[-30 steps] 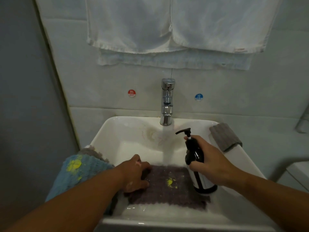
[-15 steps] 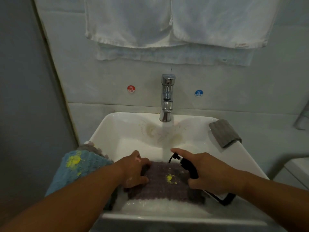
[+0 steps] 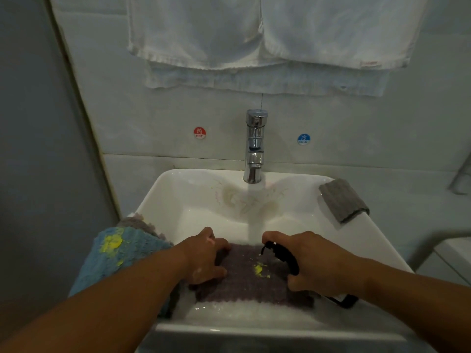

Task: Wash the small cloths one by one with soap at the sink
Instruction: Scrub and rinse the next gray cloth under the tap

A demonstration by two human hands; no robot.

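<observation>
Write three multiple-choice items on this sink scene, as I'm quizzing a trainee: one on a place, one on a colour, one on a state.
1. Where does the folded grey cloth lie? A. on the right rim of the sink B. in the basin C. on the floor
2. What colour is the stain on the purple cloth that the left hand holds? A. red B. black C. yellow
3. The soap bottle in the right hand is: A. upright on the rim B. tipped over the purple cloth C. lying loose in the basin
Key: 1 A, it rests on that rim; 2 C, the blotch is yellow; 3 B, its pump end slants over the cloth.
</observation>
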